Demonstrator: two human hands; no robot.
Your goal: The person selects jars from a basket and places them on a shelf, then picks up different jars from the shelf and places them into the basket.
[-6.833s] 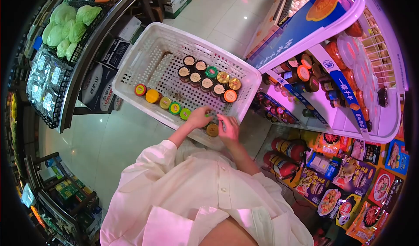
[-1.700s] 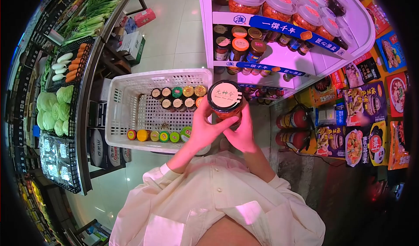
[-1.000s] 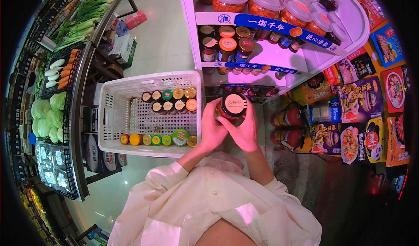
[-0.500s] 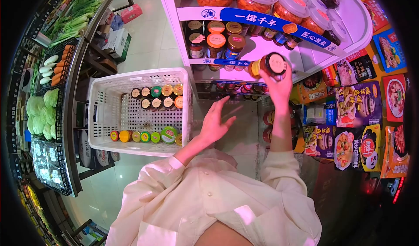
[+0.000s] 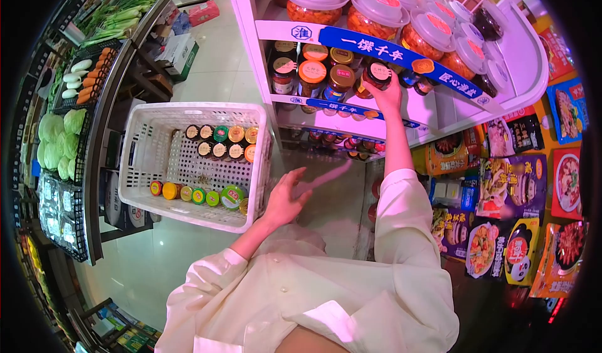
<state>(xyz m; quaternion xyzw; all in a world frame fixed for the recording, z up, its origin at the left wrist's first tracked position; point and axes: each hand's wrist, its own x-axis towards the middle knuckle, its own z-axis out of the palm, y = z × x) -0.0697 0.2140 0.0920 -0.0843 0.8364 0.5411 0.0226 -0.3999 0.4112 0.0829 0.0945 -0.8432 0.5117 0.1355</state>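
My right hand [image 5: 387, 98] grips a glass jar [image 5: 378, 75] with a dark-rimmed, pale-topped lid. That jar is at the front of the middle shelf, just right of a brown-lidded jar [image 5: 341, 77] and an orange-lidded jar [image 5: 311, 73]. Whether its base touches the shelf is hidden. My left hand [image 5: 285, 199] hangs low over the floor, fingers apart and holding nothing, to the right of a white plastic crate [image 5: 188, 111]. Inside the crate, several lidded jars [image 5: 236, 151] stand along the far side and others [image 5: 212, 199] along the near side.
Large tubs of red food [image 5: 316, 8] fill the shelf above, behind a blue label strip [image 5: 376, 47]. More jars sit on a lower shelf [image 5: 345, 141]. Bagged foods [image 5: 511, 184] hang at the right. A vegetable stand [image 5: 94, 184] runs down the left side.
My right hand has carried the jar forward, up and slightly left into the middle shelf beside the other jars. My left hand has drawn back toward my body.
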